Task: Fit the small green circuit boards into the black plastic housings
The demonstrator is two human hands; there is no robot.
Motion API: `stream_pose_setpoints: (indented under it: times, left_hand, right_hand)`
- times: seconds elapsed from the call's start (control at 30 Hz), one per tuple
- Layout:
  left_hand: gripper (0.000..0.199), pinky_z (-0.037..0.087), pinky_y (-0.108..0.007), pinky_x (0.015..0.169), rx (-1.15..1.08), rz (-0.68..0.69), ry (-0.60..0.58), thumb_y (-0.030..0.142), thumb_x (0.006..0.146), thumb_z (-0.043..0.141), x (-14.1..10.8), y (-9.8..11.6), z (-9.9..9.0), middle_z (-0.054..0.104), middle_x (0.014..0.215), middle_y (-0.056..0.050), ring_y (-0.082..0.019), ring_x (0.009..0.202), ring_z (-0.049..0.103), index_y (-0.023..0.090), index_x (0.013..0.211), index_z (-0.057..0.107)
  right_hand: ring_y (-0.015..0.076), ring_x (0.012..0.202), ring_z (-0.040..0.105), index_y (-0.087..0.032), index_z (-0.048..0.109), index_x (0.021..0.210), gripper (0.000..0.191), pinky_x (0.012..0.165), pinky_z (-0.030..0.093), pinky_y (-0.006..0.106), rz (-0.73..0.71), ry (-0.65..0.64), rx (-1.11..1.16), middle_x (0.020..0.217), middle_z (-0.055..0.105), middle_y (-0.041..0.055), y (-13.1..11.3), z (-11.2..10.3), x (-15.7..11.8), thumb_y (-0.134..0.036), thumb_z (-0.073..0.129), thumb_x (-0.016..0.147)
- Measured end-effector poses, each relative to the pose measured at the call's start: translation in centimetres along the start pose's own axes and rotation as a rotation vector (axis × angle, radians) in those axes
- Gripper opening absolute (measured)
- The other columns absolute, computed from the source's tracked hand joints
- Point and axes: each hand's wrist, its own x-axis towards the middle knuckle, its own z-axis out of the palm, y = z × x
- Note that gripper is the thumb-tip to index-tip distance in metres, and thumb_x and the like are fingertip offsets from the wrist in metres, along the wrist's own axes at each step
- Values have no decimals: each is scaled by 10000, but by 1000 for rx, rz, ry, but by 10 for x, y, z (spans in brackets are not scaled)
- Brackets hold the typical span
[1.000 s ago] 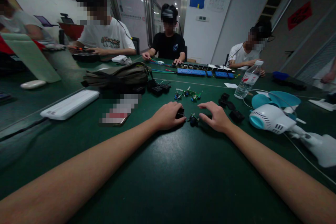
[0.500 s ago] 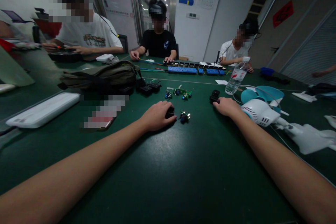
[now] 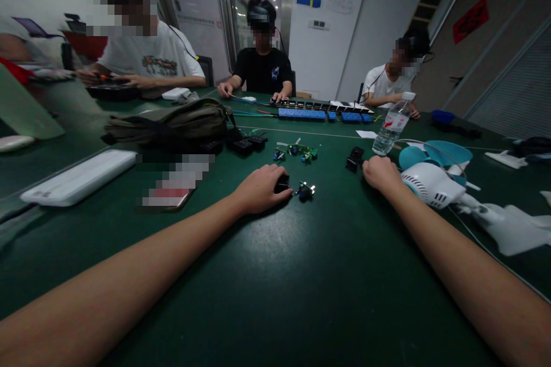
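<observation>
The left hand [image 3: 262, 190] is closed around a black box [image 3: 282, 184], with a circuit board [image 3: 305, 191] just right of its fingertips; whether the right hand [image 3: 382, 174], its fingers hidden, grips anything cannot be told. A light grip, clear of the board, seems best. Beyond the right hand, the label [image 3: 395, 121] on the bottle [image 3: 384, 142] is illegible.

The left hand [image 3: 263, 189] is covering part of a small black case [image 3: 282, 183]; the right hand [image 3: 382, 174] is hiding its own fingertips from me. Blocky blur is masking the phone-like slab [image 3: 182, 199], and the desk fan's stand [image 3: 514, 234] is running out of sight rightward.
</observation>
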Motion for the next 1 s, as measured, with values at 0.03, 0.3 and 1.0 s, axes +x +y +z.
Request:
stream_pose_setpoints:
  times: [0.03,0.3,1.0]
  left_hand:
    - [368,479,-378,818,-3,0,0,511,884,539,0,0,0,660,1019,-102,-255,937,596,184,1048,584]
    - [402,484,-369,817,-75,-11,3,515,854,618,0,-1,-1,658,1057,-101,-262,971,610,184,1079,580]
    - [382,506,-428,891,-151,70,141,325,817,661,-2,-6,8,649,1109,-105,-277,1016,608,198,1152,528]
  right_hand:
    - [371,929,694,-41,742,1032,448,782,507,447,2,9,1,1022,696,290,1,-2,0,-287,375,958]
    - [231,815,686,-170,774,906,310,793,495,332,-439,199,479,880,766,77,-24,-6,-26,-317,501,915]
    - [303,1096,625,-176,697,1143,273,921,516,512,-979,210,365,1173,679,156,-69,35,-59,-187,570,901]
